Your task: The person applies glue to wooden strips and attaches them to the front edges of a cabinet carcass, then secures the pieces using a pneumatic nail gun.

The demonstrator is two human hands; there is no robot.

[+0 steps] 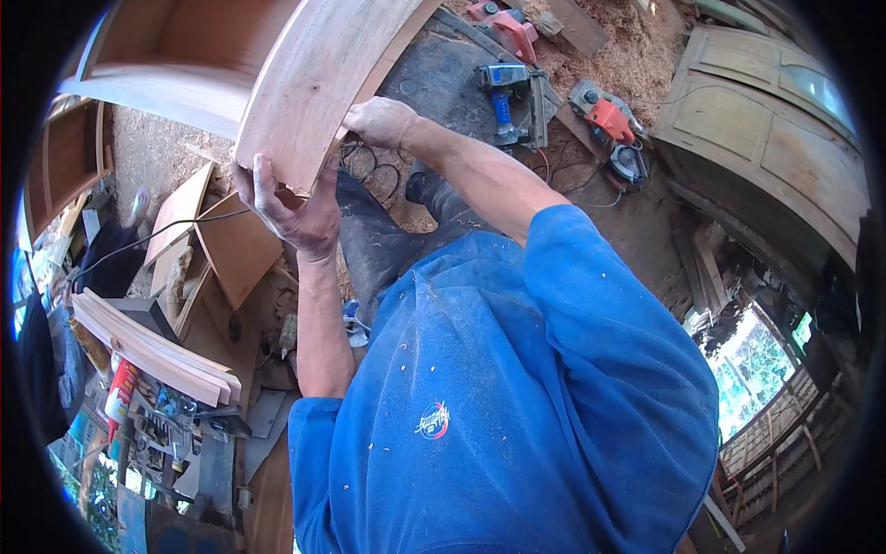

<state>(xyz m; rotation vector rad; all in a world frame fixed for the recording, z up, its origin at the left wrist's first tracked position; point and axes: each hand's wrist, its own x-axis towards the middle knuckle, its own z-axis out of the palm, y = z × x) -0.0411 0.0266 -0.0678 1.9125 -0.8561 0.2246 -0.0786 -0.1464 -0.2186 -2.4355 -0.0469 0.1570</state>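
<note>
A pale, curved wooden board [309,88] rises away from me at the top left, its near end close to my body. My left hand [295,212] grips that near end from below, fingers on its left side and thumb on its right. On the board's right edge lies my right hand [381,122], fingers bent around the edge and partly hidden by it. Directly behind the board stands an open wooden cabinet frame [166,102]; whether the two touch, I cannot tell.
Right of the board, a blue-grey nail gun [501,102] lies on a dark surface. A red-orange power saw [614,134] rests among sawdust. Curved wood strips [152,351] and a red-and-white glue bottle [121,392] are at left. A wooden cabinet [748,129] stands at right.
</note>
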